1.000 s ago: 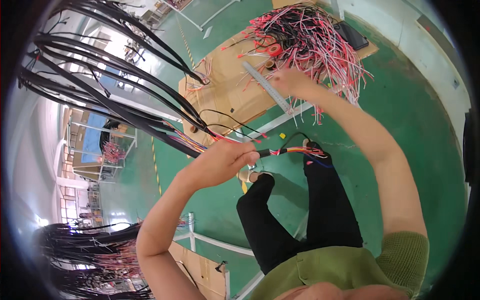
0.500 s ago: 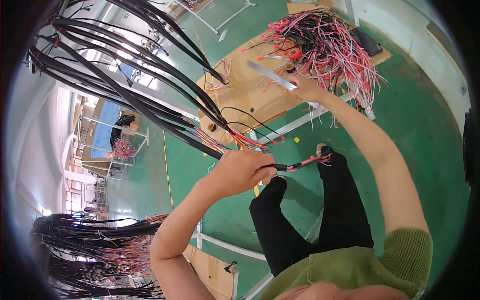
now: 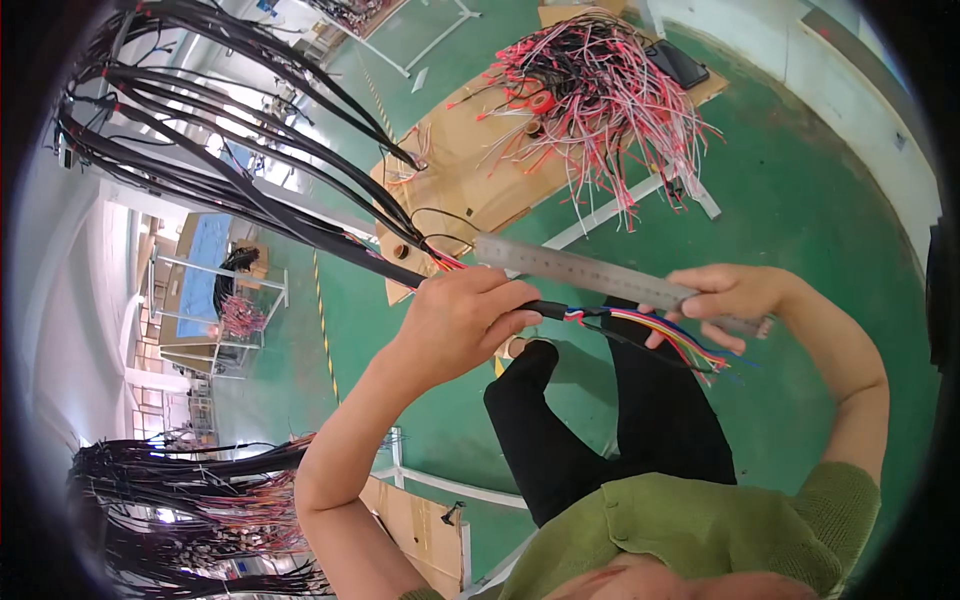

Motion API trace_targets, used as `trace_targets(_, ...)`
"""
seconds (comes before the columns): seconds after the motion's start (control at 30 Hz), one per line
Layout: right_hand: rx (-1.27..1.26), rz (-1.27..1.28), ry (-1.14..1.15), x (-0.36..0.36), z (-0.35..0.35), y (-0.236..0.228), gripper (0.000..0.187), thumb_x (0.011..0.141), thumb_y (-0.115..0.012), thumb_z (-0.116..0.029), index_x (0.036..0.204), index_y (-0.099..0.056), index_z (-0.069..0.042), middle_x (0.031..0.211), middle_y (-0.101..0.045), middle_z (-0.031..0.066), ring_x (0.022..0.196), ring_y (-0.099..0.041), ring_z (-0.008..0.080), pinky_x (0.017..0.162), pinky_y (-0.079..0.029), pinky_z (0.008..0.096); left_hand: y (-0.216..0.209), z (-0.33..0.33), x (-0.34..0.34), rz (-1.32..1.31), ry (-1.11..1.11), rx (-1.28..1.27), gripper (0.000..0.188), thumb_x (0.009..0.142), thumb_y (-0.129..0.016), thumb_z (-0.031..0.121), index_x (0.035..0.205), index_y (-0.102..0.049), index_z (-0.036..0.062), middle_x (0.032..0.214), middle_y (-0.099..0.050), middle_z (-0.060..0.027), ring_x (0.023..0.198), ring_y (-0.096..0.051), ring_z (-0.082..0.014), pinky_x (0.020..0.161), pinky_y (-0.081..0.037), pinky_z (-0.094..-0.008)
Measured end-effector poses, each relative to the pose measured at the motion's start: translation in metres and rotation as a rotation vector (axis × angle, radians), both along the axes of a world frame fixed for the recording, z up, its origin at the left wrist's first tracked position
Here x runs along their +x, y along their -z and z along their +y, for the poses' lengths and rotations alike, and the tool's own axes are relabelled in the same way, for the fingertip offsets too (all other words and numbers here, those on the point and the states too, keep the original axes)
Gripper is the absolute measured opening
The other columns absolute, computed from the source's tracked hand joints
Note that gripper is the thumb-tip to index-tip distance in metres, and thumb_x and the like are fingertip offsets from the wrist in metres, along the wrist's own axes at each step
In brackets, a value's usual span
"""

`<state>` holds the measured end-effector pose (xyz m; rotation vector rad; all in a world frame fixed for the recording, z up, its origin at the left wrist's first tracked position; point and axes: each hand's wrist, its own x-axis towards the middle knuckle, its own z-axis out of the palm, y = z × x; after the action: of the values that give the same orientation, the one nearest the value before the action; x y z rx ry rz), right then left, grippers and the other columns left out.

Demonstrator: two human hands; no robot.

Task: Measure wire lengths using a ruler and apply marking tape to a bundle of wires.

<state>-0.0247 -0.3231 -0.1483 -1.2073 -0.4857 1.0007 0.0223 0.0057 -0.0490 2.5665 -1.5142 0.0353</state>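
Note:
My left hand (image 3: 462, 318) is closed around a thick black cable (image 3: 350, 250). Out of the cable's cut end, to the right of the hand, fans a bundle of thin coloured wires (image 3: 665, 335), with red, yellow, white and blue among them. In my right hand (image 3: 735, 295) is a steel ruler (image 3: 580, 268), pinched near its right end. The ruler slants just above the bared wires, its far end reaching left over my left hand's fingers. Whether it touches the cable I cannot tell.
More black cables (image 3: 270, 130) hang from the upper left. A cardboard-topped table (image 3: 455, 195) holds a heap of red, white and black wires (image 3: 600, 100), a red tape roll (image 3: 541, 102) and a dark tray (image 3: 680, 65). Another cable bunch (image 3: 200, 490) hangs at lower left.
My right hand has brought the ruler from over the table down beside the wires. The wires at the cable end now spread longer and wider. My left hand still grips the cable.

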Motion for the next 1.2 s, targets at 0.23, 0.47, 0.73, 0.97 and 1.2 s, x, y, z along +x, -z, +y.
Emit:
trace_targets(0.23,-0.042,0.0,0.012,-0.049,-0.047,0.025,0.048,0.101,-0.044,-0.028,0.141,-0.038,-0.002,0.074,-0.065,0.0084,0.049,-0.058,0.0125,0.054,-0.052,0.0281,-0.005,-0.014,-0.009,0.04,-0.151,-0.03,0.024,0.083,-0.072,0.025,0.1,-0.065,0.01,0.074,-0.061,-0.0062,0.067,-0.061,-0.0259,0.057,-0.048,-0.0376)
trace_targets(0.47,0.025,0.058,0.038,-0.063,-0.061,0.031,0.05,0.1,-0.046,-0.026,0.142,-0.037,-0.001,0.06,-0.058,0.0047,0.052,-0.058,0.0133,0.055,-0.054,0.0298,-0.016,-0.029,-0.013,-0.007,-0.13,0.11,0.036,0.082,-0.072,0.016,0.117,-0.065,0.0133,0.079,-0.062,-0.0074,0.068,-0.059,-0.0242,0.058,-0.047,-0.0367)
trace_targets(0.73,-0.05,0.07,-0.001,-0.065,-0.079,0.032,0.048,0.1,-0.044,-0.022,0.142,-0.036,0.0,0.065,-0.062,0.0088,0.06,-0.065,0.0176,0.057,-0.057,0.0326,-0.014,-0.025,-0.01,-0.009,-0.045,0.14,0.041,0.08,-0.072,0.014,0.121,-0.066,0.0174,0.079,-0.062,-0.0046,0.072,-0.06,-0.0231,0.062,-0.048,-0.0369)
trace_targets(0.97,-0.085,0.051,-0.016,-0.059,-0.081,0.023,0.039,0.1,-0.04,-0.013,0.136,-0.037,0.004,0.07,-0.065,0.0156,0.065,-0.069,0.0248,0.061,-0.059,0.0375,-0.014,-0.026,-0.009,-0.013,-0.013,0.173,0.04,0.079,-0.073,0.013,0.118,-0.067,0.0165,0.079,-0.061,-0.0051,0.072,-0.059,-0.0233,0.062,-0.047,-0.0371)
trace_targets(1.2,-0.16,0.049,-0.022,-0.037,-0.088,0.014,0.031,0.1,-0.04,-0.013,0.126,-0.044,0.005,0.076,-0.064,0.0149,0.069,-0.071,0.0256,0.064,-0.059,0.0381,-0.017,-0.029,-0.01,-0.015,0.056,0.14,0.038,0.077,-0.073,0.012,0.115,-0.068,0.0126,0.072,-0.055,-0.005,0.065,-0.055,-0.0232,0.057,-0.045,-0.0368)
